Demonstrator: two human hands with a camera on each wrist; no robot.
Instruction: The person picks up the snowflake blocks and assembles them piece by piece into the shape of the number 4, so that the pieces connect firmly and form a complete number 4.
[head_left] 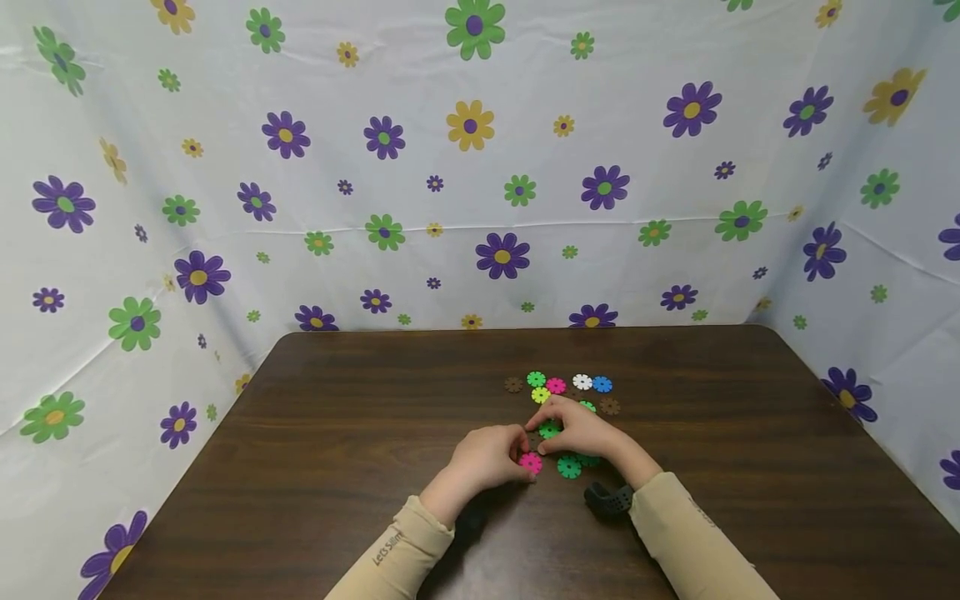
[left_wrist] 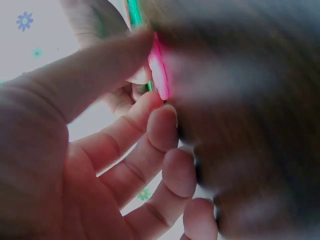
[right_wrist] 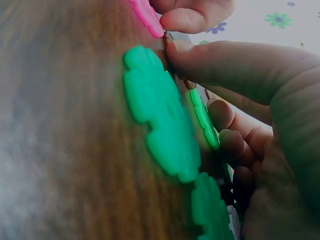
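Observation:
My left hand (head_left: 489,457) pinches a pink notched interlocking disc (head_left: 531,463) by its edges, thumb and index finger on opposite sides, close to the tabletop. Just beyond it, my right hand (head_left: 581,429) has thumb and index finger around a brown disc (head_left: 535,442), mostly hidden by the fingers. A light green disc (head_left: 550,429) lies under the right hand. Near the right wrist lies a darker green disc (head_left: 569,467), with another green disc partly covered behind it. In the right wrist view the green disc (right_wrist: 160,115) looms large beside the thumb.
Farther back on the dark wooden table (head_left: 337,450) lie more discs: brown (head_left: 513,385), green (head_left: 536,379), pink (head_left: 556,386), yellow (head_left: 541,395), white (head_left: 582,382), blue (head_left: 602,384) and another brown one (head_left: 610,406). A flower-print curtain (head_left: 420,167) surrounds the table.

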